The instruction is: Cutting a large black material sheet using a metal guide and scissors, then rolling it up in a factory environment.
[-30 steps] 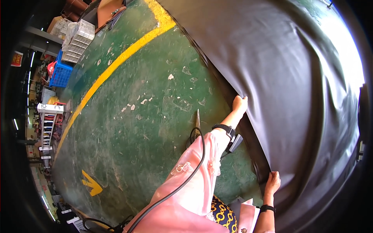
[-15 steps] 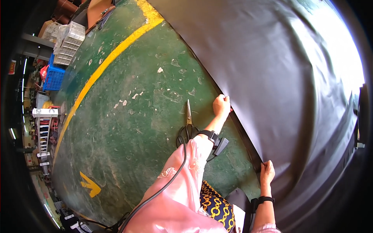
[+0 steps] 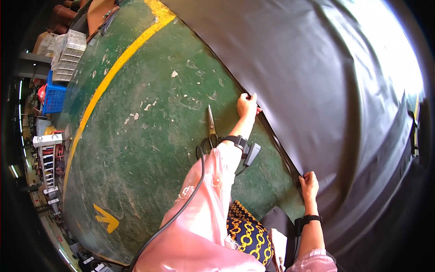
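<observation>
Green floor (image 3: 149, 136) spreads under me and off to my left. To my right lies the big dark sheet (image 3: 294, 81), smooth near me and rucked into long soft folds farther right, where the light glares off it. A yellow line (image 3: 105, 86) curves over the floor, well apart from my hands.

The relation that counts is the line of the sheet's near edge (image 3: 282, 142): it runs slantwise from far ahead on my left back toward my right knee, and both my hands are on it. The sheet's body lies to the right of my fingers, bare floor to the left. A darker strip shows just along that edge; I cannot tell whether it is a fold or another layer.

My left hand (image 3: 247, 108) is the farther one up the edge, my right hand (image 3: 310, 185) the one closer to my body, with a straight stretch of edge between them. The scissors (image 3: 211, 127) lie on the floor near my left wrist, points away from me.

My left fingers look pinched on the edge; my right thumb and fingers look clamped on it too.
</observation>
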Motion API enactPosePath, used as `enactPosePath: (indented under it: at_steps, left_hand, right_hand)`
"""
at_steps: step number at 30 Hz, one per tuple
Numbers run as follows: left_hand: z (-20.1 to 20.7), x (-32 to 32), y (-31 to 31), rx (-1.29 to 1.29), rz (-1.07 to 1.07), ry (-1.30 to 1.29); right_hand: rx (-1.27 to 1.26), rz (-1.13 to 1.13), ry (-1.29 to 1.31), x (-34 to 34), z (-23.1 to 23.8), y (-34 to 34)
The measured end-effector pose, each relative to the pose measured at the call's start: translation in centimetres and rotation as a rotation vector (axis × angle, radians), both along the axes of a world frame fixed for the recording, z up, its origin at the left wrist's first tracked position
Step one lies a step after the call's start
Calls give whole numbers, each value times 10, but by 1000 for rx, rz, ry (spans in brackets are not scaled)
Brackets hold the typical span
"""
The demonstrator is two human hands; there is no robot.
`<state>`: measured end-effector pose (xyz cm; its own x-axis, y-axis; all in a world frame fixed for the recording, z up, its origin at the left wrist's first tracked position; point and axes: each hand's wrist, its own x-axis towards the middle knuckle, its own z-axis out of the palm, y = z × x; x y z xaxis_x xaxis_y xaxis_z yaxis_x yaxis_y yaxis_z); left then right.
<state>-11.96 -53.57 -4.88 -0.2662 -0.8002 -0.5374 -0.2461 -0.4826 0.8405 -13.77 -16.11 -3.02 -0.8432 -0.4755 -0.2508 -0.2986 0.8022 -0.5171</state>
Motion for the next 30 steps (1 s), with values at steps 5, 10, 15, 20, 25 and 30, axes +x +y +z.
enactPosePath:
  at_steps: [5,10,15,20,25,30]
  left_hand:
    - [8,5,-14,-428,-172,-238]
    - [9,11,-10,-707,-280,-382]
    - [-11,18,-22,-625,-424,-587]
    - [-27,25,-32,-539,-408,-449]
    - [-18,18,-32,-446,-491,-495]
    - [-31,31,-44,-700,-473,-623]
  right_hand:
    - [51,73,-11,0,13,-10]
    - [64,115,115,5,15,-6]
    - [99,192,136,11,19,-11]
    - [78,210,182,16,15,-10]
    - [74,171,129,14,7,-5]
    - [44,265,246,22,3,-22]
